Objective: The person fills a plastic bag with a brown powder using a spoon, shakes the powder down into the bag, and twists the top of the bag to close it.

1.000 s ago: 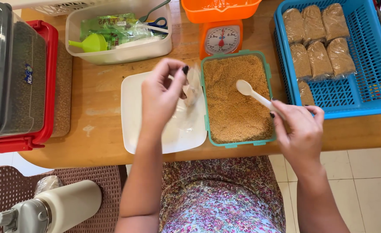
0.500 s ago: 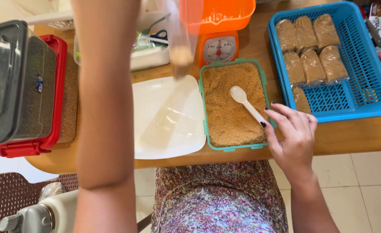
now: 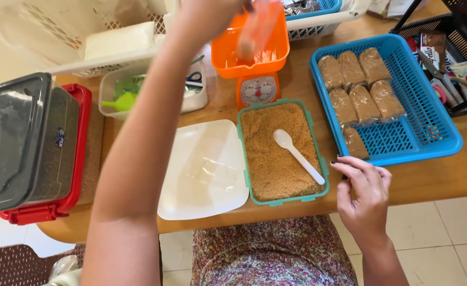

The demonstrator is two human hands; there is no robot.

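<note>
Head view: left hand point(image 3: 207, 13) raised at top edge, pinched shut on a small clear bag point(image 3: 254, 32) with a bit of brown powder, held over the orange scale bowl point(image 3: 228, 58). Right hand point(image 3: 363, 185) loosely open, fingers spread, holding nothing, resting at the table edge just beside the teal box point(image 3: 246, 159) of brown powder. White spoon point(image 3: 297, 154) lies in the powder. White lid point(image 3: 204, 172) left of box. Blue basket point(image 3: 429, 132) with filled packets at right.
</note>
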